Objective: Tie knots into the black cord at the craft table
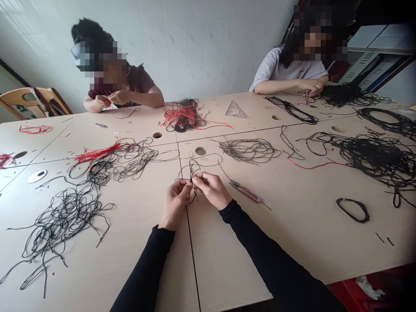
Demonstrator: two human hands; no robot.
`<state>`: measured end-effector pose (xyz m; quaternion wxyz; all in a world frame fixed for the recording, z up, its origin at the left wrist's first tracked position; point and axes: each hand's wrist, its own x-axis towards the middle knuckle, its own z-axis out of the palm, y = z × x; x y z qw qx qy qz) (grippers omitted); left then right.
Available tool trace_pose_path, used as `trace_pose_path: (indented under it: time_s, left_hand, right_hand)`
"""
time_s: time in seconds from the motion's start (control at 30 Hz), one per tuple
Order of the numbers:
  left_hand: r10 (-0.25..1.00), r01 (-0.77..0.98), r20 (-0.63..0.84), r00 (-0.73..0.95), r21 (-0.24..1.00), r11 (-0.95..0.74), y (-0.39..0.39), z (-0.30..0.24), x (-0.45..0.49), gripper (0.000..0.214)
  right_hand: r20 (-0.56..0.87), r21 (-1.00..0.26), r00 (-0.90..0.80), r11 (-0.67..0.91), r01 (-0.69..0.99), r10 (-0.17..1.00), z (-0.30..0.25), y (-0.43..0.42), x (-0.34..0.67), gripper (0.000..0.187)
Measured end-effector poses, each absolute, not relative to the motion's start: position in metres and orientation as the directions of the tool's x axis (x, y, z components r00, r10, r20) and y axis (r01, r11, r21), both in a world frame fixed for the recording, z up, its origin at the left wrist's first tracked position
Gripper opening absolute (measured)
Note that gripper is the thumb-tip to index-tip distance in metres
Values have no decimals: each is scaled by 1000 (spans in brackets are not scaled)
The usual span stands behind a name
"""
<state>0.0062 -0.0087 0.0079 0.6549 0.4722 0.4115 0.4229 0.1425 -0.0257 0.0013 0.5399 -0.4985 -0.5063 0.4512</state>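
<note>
Between my two hands, just above the table, is a thin black cord (pixel 194 164) with loops standing up and ends hanging below. My left hand (pixel 177 199) pinches it between thumb and fingers. Close against it, my right hand (pixel 211 188) pinches the same cord from the other side. The fingertips nearly touch, and the small part between them is mostly hidden. To the right of my right hand lies a pair of thread snips (pixel 246 191) with pinkish handles. Beyond my hands a coil of black cord (pixel 248 149) rests on the table.
Tangled black cords (pixel 65 216) lie at left, with red cords (pixel 99 152) behind them. A large black heap (pixel 377 156) is at right, near a black band (pixel 352 210). A set square (pixel 236 110) lies farther back. Two people sit across the table (pixel 234 260), handling cords.
</note>
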Motion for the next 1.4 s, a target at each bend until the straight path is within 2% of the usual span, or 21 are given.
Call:
trace_pose_path:
  time_s: [0.23,0.53,1.2,1.4]
  left_hand:
    - [941,-199,-136,310,959,204,-10,9,6,24]
    - [955,-374,-104,279,904,208,-9,8,6,23]
    - [950,-397,-97,296,892,215,-7,7,5,23]
    - [955,-343,-84,285,921,184,-8,6,5,24]
  right_hand:
    - [93,-996,85,92,13,992,0,-24,142,29]
    - [118,-991,72,113,64,990,1,-25,141,30]
    - [116,-993,62,113,41,991,-4,-24,141,27]
    - [103,-994,74,100,38,992,-4,-24,140,26]
